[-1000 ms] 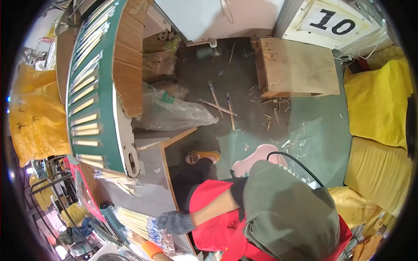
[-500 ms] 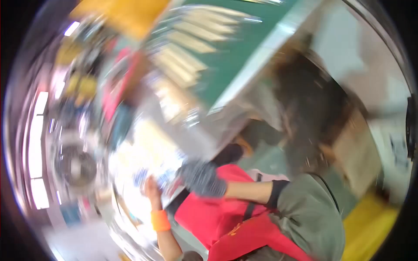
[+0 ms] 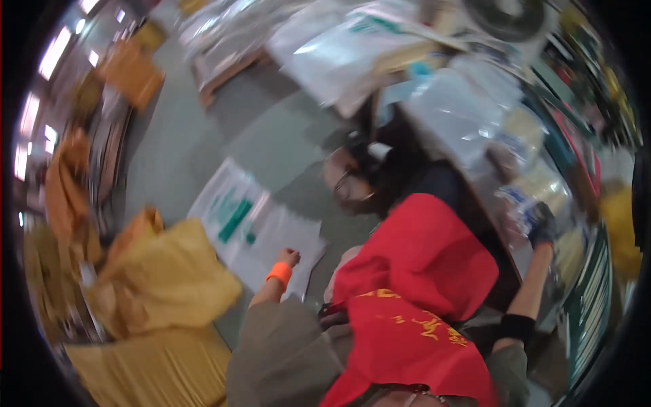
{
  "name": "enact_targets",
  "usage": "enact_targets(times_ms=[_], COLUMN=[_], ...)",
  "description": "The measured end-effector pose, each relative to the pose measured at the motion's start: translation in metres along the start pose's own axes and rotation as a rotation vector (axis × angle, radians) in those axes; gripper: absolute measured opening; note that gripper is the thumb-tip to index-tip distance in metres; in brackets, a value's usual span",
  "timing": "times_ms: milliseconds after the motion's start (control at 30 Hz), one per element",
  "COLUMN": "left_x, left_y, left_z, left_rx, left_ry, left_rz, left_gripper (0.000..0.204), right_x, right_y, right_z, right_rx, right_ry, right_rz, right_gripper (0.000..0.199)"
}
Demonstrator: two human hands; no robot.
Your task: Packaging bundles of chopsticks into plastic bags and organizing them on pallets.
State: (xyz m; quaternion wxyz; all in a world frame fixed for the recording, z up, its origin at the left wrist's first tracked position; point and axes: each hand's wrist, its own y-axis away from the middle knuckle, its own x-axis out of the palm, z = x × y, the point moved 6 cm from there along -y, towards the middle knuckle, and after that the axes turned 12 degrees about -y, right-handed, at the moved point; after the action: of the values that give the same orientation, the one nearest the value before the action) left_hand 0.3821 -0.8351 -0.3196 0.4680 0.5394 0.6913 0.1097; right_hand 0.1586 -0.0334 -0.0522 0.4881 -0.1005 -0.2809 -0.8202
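Observation:
My left hand point(image 3: 290, 256), bare with an orange band at the wrist, is curled closed above a white sack point(image 3: 271, 227) with green print that lies on the floor. Whether the fingers grip anything is hidden. My right hand point(image 3: 541, 224) wears a dark grey glove and is stretched out to the right, over the table. Its fingers are at a clear plastic packet point(image 3: 519, 207) with blue print; blur hides whether they close on it. More clear bags point(image 3: 542, 183) with pale yellow contents lie around that hand. A red apron point(image 3: 420, 264) covers my front.
Yellow sacks point(image 3: 163, 278) are heaped at the left, near an orange one point(image 3: 68, 169). Wrapped stacks point(image 3: 230, 41) sit on a pallet at the back. White plastic bags point(image 3: 346, 54) cover the table's far end. A dark-edged brown object point(image 3: 349, 180) is near the table's side.
The view has swung round to the floor and sacks. My hands, close together over the bright work area before, are now far apart: the left by the white sack, the right at the table.

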Motion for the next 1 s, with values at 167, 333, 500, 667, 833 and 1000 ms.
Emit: enact_targets(times_ms=[167, 333, 500, 667, 833, 1000], left_x=[0.042, 0.057, 0.082, 0.066, 0.06, 0.063], left_y=[0.008, -0.005, -0.052, -0.063, -0.07, -0.059], left_z=[0.125, 0.176, 0.23, 0.22, 0.24, 0.204], left_rx=[-0.323, -0.391, -0.222, 0.169, 0.083, 0.258], left_ry=[-0.203, -0.315, -0.536, -0.61, -0.81, -0.822], left_rz=[-0.044, -0.019, -0.09, -0.229, -0.335, -0.292], left_gripper=[0.021, 0.02, 0.015, 0.017, 0.028, 0.028], right_x=[0.061, 0.063, 0.073, 0.08, 0.119, 0.103], right_y=[0.059, 0.076, 0.088, 0.101, 0.111, 0.125], right_z=[-0.03, -0.019, 0.038, 0.039, 0.031, 0.043], right_rx=[0.208, 0.168, -0.37, -0.254, -0.303, -0.342], right_ry=[-0.037, 0.076, 0.508, 0.443, 0.372, 0.352], right_rz=[-0.13, -0.047, -0.301, -0.152, -0.118, -0.129], right_gripper=[0.053, 0.055, 0.05, 0.044, 0.045, 0.039])
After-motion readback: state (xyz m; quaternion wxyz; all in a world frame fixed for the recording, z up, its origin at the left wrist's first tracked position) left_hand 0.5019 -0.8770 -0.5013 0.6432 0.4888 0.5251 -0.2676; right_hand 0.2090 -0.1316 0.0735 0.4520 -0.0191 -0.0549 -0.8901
